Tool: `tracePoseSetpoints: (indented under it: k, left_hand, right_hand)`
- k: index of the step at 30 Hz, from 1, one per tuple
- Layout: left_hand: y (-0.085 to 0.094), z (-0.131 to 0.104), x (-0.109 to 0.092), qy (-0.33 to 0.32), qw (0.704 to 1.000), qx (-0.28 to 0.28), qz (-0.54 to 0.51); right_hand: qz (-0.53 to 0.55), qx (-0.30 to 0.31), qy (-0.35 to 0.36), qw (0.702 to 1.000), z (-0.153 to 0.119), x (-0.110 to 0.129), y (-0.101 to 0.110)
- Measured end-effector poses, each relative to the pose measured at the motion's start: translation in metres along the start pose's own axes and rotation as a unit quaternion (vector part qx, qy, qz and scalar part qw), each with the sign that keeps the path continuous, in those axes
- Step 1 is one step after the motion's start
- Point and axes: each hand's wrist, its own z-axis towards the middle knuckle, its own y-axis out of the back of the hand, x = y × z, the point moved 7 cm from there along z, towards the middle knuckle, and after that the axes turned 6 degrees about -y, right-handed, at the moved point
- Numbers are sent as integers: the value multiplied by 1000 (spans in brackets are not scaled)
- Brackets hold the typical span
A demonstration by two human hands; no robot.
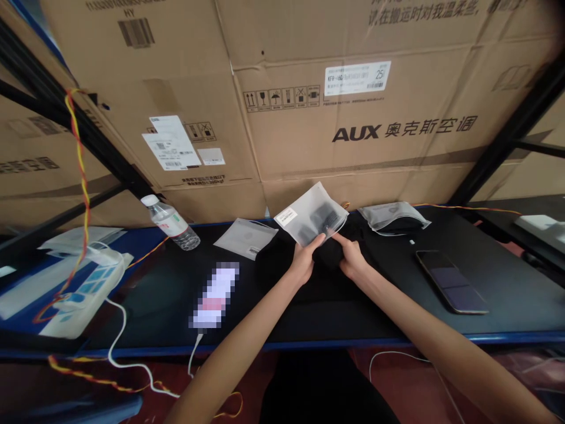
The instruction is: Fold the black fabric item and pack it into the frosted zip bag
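A frosted plastic pouch (311, 212) with a white label is held up over the middle of the black table, and dark folded items show through it. My left hand (304, 257) is closed on its near edge, thumb on top. Close beside it, my right hand (352, 256) pinches the pouch's right near corner. Under and between both hands lies black cloth (329, 256), its shape hard to make out. To the left rests a flat frosted pouch (245, 238); to the right, another frosted pouch (394, 218) has something black inside.
A water bottle (172, 222) leans at the back left. A lit phone (215, 294) on a white cable lies left, a dark phone (451, 281) right. A power strip (90, 288) with cords sits at the far left. Large cardboard boxes (300, 141) wall off the back.
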Motion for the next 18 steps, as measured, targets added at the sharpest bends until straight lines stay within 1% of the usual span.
tracePoseSetpoints:
  k: [6, 10, 12, 13, 15, 17, 18]
  left_hand:
    - [-10, -10, 16, 19, 1000, 24, 4]
    - [-13, -12, 18, 36, 999, 35, -4]
    - [-15, -8, 14, 50, 998, 42, -25]
    - [-14, -5, 10, 47, 998, 40, -33]
    - [-8, 3, -3, 9, 999, 23, -22]
    - [2, 9, -17, -50, 998, -3, 45]
    - [7, 11, -22, -68, 993, -14, 93]
  right_hand:
    - [24, -46, 27, 998, 2, 6, 7]
    - [19, -37, 34, 999, 0, 9, 4]
    - [17, -25, 43, 999, -2, 13, 1]
    - [17, -20, 51, 998, -3, 16, -1]
    - [20, -11, 65, 998, -5, 22, -3]
    - [24, -6, 72, 997, -5, 26, -4]
    - [25, -5, 72, 997, -4, 27, -3]
